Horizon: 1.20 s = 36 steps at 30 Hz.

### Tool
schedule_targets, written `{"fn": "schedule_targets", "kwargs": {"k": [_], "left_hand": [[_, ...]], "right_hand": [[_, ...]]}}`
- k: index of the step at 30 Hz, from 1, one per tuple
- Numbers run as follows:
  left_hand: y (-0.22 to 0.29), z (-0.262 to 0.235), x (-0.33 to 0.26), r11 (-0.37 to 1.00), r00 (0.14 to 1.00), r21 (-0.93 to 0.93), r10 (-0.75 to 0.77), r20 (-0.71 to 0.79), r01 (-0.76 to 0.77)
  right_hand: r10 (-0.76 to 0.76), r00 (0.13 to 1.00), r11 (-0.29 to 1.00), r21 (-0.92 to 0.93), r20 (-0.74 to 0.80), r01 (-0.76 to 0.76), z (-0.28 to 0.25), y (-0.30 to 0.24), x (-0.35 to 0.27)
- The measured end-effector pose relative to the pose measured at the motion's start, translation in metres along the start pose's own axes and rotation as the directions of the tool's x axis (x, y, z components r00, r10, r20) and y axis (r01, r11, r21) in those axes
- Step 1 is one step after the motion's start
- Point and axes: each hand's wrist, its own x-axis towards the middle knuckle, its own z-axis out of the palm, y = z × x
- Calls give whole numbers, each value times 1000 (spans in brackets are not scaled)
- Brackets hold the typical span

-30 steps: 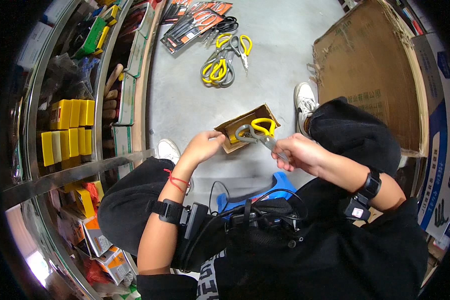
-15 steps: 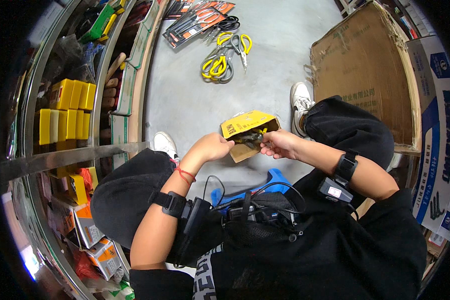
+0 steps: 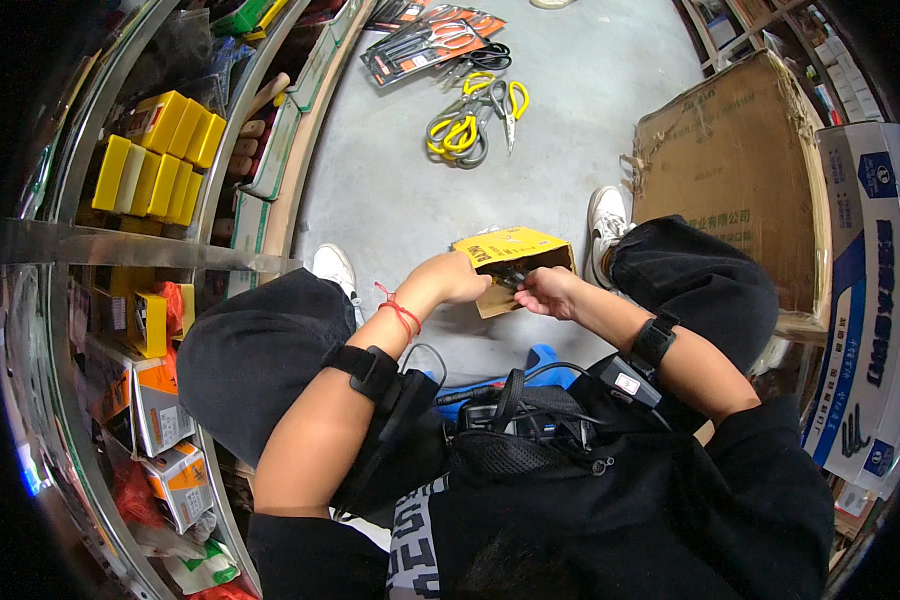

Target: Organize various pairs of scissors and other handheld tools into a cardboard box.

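Between the hands, a yellow cardboard box [image 3: 523, 243], probably light, stiff but crushable, best held by its edges, is being gripped by the fingers of the left hand [image 3: 457, 278]; whether anything is being pinched at its mouth by the right hand [image 3: 550, 293] cannot be made out.

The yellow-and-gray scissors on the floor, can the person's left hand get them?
Probably yes, with a lean forward: nothing seems to block the left hand from the scissors. But it looks busy holding the yellow box, so it would need to let go first.
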Motion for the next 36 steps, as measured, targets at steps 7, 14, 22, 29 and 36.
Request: {"fn": "schedule_targets", "kwargs": {"k": [7, 14, 22, 29, 36], "left_hand": [[5, -3, 0, 1000, 1000, 15, -12, -2, 12], [17, -13, -7, 998, 997, 41, -56, 56, 54], [11, 3, 5, 995, 1000, 91, -28, 8, 28], [-6, 11, 15, 995, 992, -30, 91, -86, -93], [15, -6, -1, 1000, 1000, 14, -4, -19, 4]], "right_hand": [[-23, 1000, 998, 61, 9, 22, 1, -7, -9], [91, 991, 995, 31, 100, -94, -3, -26, 3], [118, 992, 985, 121, 36, -122, 2, -35, 10], [-25, 1000, 997, 73, -15, 26, 16, -28, 0], [-405, 914, 685, -657, 13, 313, -3, -20, 0]]}}
